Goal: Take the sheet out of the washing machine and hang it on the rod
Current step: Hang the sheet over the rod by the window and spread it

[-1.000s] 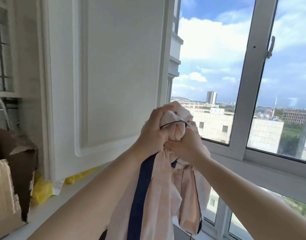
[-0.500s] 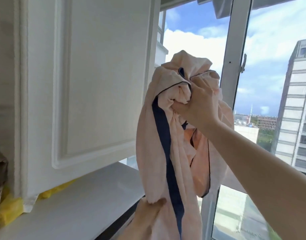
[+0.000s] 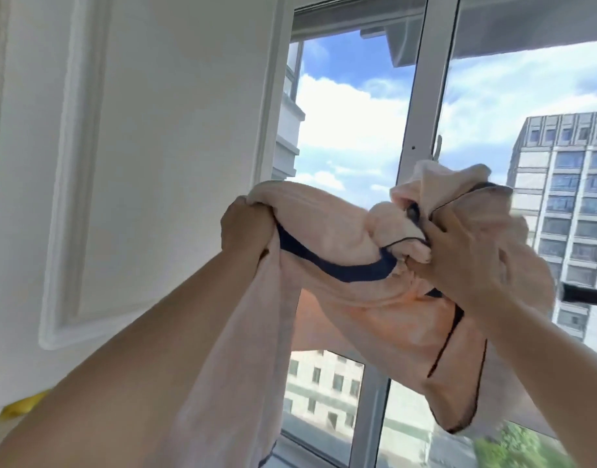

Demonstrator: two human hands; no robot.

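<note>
Between my two raised hands, the sheet (image 3: pixel 337 244) hangs as a bunched pink band with a dark blue stripe along its lower edge; I hold it up in front of the window (image 3: pixel 357 130), already out of the washing machine, which is not in view. My left hand (image 3: pixel 248 228) has its fingers curled tight round one gathered end, at the left; my right hand (image 3: pixel 465 261) clutches the thicker wad at the right, fingers closed into the folds, with loose cloth spilling over and past the wrist. Long axis of the held span: roughly level, left to right, sagging slightly in the middle; the remaining cloth drops from each grip, one long fall down along the left forearm, a shorter pocket below the right.

At the right edge of the view, just beyond the right-hand bunch, a short dark bar (image 3: pixel 585 293) shows; I judge it to be the rod, though only its end is visible and I cannot confirm how far it runs behind the cloth. If so, the rod lies to the right of and a little below the right grip, near it and well apart from the left; the right hand is therefore the nearer one. The coming move, as I judge it, calls for carrying the span rightward and over the bar, right end leading; the risk is that the bunched wad lands as a lump rather than draping.
</note>
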